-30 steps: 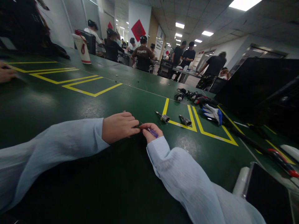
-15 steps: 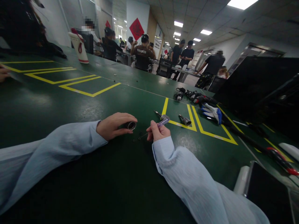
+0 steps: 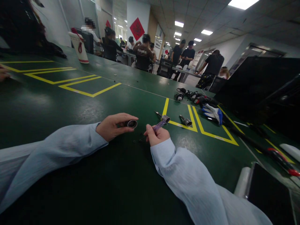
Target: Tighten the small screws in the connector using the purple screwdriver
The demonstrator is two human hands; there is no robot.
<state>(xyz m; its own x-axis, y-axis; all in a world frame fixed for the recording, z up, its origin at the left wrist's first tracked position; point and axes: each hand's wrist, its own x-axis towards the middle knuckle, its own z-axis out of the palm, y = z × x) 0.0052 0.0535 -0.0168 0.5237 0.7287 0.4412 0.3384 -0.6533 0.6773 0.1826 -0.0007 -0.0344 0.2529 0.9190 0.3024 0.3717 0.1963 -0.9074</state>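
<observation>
Hands: left grips hollow metal cylinder; right, translucent purple-handled tool.

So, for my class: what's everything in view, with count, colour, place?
table: 1, green, foreground
hollow part: 1, grey, in left hand
screwdriver: 1, purple, in right hand
small ring: 1, dark, on table
stemmed parts: 2, grey, right of centre
tape: several strips, yellow, on table
gloves: count unclear, white-blue, right
corded gear: count unclear, black, behind gloves
handle: 1, red-black, right edge
panels: 2, black, right and lower right
drink cup: 1, white-red, upper left
heap: 1, black, upper left
signs: at least 3, red, background
lights: several, white, ceiling
people: several, mixed clothes, background
chairs: several, black, background
co-worker's hand: 1, blurred, left edge
sleeves: 2, light blue, foreground
left hand: 1, bare, centre
right hand: 1, bare, centre
</observation>
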